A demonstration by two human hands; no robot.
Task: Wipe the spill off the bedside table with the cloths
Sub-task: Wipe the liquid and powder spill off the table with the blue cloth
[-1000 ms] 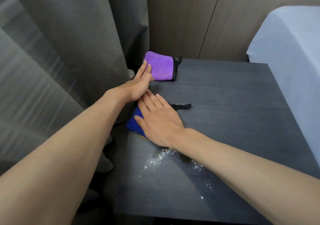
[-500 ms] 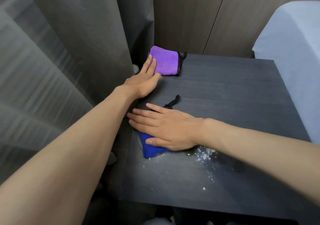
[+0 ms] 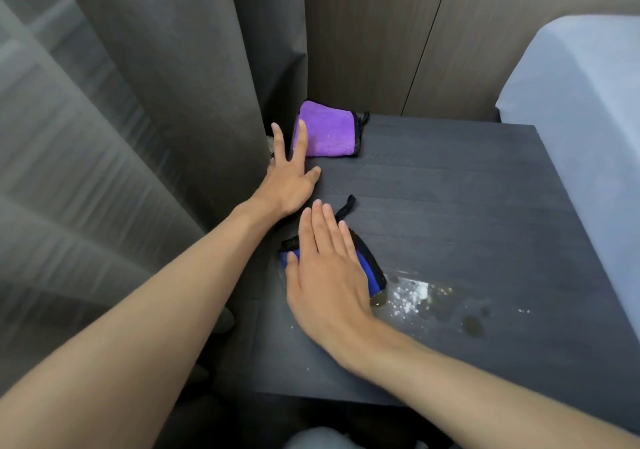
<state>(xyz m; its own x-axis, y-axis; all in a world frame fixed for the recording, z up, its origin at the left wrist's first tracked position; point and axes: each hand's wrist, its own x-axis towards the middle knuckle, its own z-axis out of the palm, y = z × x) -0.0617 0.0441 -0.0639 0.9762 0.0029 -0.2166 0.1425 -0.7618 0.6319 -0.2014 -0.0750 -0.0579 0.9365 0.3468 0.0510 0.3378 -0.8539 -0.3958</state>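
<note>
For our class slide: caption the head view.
Right hand presses blue cloth beside spill; left hand touches purple cloth.

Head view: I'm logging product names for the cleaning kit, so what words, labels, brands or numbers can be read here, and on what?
None can be read.
purple cloth: no tag or print visible.
blue cloth: mostly covered by the right hand; no label shows.
bedside table: plain dark wood grain, no marking.
Small round object by the left hand at the curtain: too hidden to tell.
</note>
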